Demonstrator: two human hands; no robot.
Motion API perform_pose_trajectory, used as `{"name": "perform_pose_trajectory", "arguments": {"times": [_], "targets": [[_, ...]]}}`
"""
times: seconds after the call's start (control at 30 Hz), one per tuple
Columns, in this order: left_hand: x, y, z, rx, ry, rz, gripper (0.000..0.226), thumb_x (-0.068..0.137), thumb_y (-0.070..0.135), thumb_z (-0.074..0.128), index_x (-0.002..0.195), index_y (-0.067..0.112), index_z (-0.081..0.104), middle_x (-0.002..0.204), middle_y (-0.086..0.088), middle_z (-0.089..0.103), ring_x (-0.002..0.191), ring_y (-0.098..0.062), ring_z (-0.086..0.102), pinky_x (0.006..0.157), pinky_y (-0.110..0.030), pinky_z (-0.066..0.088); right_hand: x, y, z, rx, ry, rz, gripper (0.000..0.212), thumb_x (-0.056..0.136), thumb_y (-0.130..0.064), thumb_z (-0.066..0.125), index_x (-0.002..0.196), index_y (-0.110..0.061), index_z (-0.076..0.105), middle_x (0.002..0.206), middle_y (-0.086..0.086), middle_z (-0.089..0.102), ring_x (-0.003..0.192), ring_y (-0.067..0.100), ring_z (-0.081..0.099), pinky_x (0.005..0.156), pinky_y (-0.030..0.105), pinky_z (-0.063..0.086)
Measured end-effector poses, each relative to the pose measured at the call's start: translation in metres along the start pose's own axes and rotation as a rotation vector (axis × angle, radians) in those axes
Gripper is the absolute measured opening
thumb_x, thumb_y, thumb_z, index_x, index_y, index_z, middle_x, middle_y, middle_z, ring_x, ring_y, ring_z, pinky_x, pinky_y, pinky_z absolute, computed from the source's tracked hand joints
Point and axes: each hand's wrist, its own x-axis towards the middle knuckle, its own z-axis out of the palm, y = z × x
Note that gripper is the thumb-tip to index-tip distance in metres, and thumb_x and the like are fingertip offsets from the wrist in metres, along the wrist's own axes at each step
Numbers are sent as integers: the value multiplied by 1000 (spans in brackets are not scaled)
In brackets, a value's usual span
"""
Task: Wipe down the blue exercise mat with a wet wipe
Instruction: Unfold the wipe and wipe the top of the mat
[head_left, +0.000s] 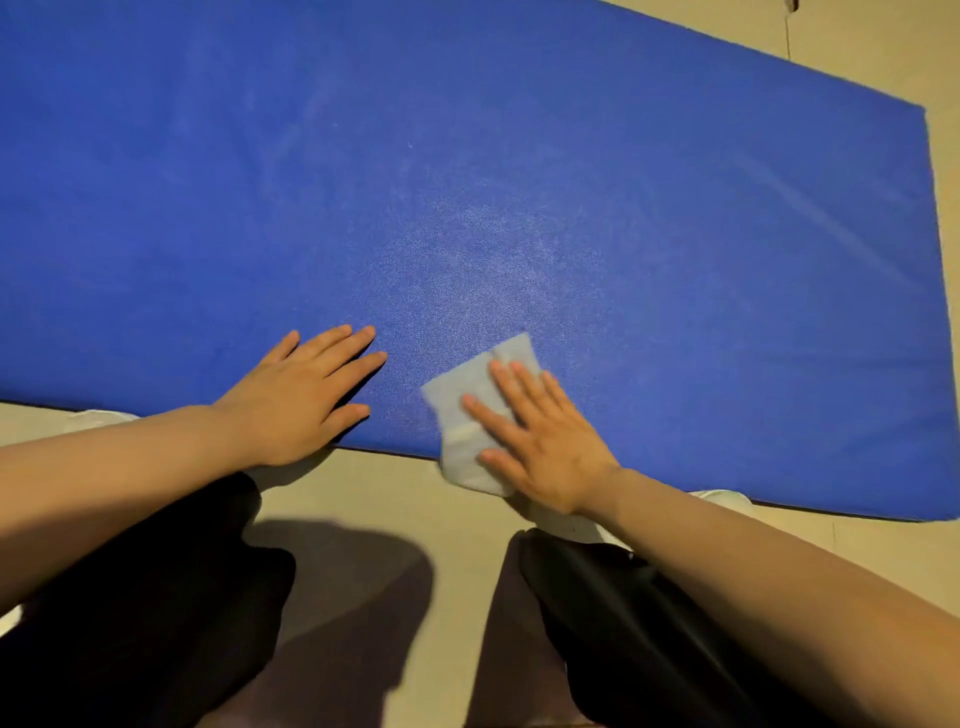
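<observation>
The blue exercise mat (467, 197) lies flat on the floor and fills most of the view. A white wet wipe (462, 410) lies at the mat's near edge, its lower end hanging over onto the floor. My right hand (540, 441) presses flat on the wipe with straight fingers. My left hand (301, 395) rests flat on the mat to the left of the wipe, fingers spread and holding nothing. A faint sheen shows on the mat just beyond the wipe.
Beige floor (389, 499) runs along the mat's near edge and past its right end. My knees in black trousers (156, 597) sit close to the near edge. White shoes (727, 501) peek out beside the mat.
</observation>
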Motion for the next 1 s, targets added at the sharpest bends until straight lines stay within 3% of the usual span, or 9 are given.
{"name": "perform_pose_trajectory", "arguments": {"times": [0.13,0.3,0.43,0.53,0.63,0.77,0.83,0.9,1.0], "targets": [[-3,-4,3,27,4,27,78,87,63,11,152,23,27,160,-1,17,148,-25,19,113,-56,21,-31,61,-17,-2,-97,451,71,91,-72,1,153,-38,-5,163,11,-4,150,36,5,118,52,2],[-4,-5,2,38,3,59,76,88,61,13,151,22,31,159,-2,19,146,-27,24,112,-56,25,-45,100,-45,89,-340,744,70,97,-64,22,153,-40,-11,163,5,-18,150,30,-9,119,52,-1],[-2,-5,-1,-8,-32,53,85,81,66,3,153,26,21,162,3,7,150,-21,10,117,-50,13,-39,76,-38,23,-193,617,67,99,-59,11,156,-26,-5,163,0,-16,150,25,-9,118,54,-1],[-1,-10,-4,-21,-1,68,82,85,64,10,151,21,32,161,-2,20,147,-26,22,115,-50,22,-18,62,-43,-28,-146,423,84,87,-68,-6,156,-22,5,163,-1,-10,151,26,-6,118,54,-2],[0,-16,-10,77,109,84,64,91,49,29,135,11,56,144,-18,48,129,-41,49,97,-57,47,10,55,-47,-37,-139,381,71,97,-58,9,157,-20,4,163,1,-13,150,27,-10,119,52,-3],[3,-30,-26,307,75,88,56,92,42,34,132,13,60,139,-18,53,125,-42,51,90,-61,44,34,34,-55,-204,-99,332,65,102,-50,21,156,-14,13,164,4,-4,150,33,-1,118,56,-2],[8,-28,-29,268,65,7,52,97,43,43,142,18,50,148,-16,44,133,-40,43,93,-66,39,36,22,-50,-96,-138,313,65,103,-49,20,155,-9,16,164,10,7,148,39,11,119,55,17],[18,-24,-29,189,29,-156,60,101,48,38,154,30,18,163,-8,14,148,-32,17,107,-66,26,35,14,-45,30,-107,250,66,102,-47,20,148,-3,36,156,15,32,140,45,31,108,58,38],[29,-24,-43,226,-163,-208,62,100,56,18,153,39,-10,163,2,-14,150,-24,-5,117,-52,19,37,-3,-30,38,-80,106,63,100,-47,28,148,-9,40,156,8,35,141,38,33,114,53,30]]}}
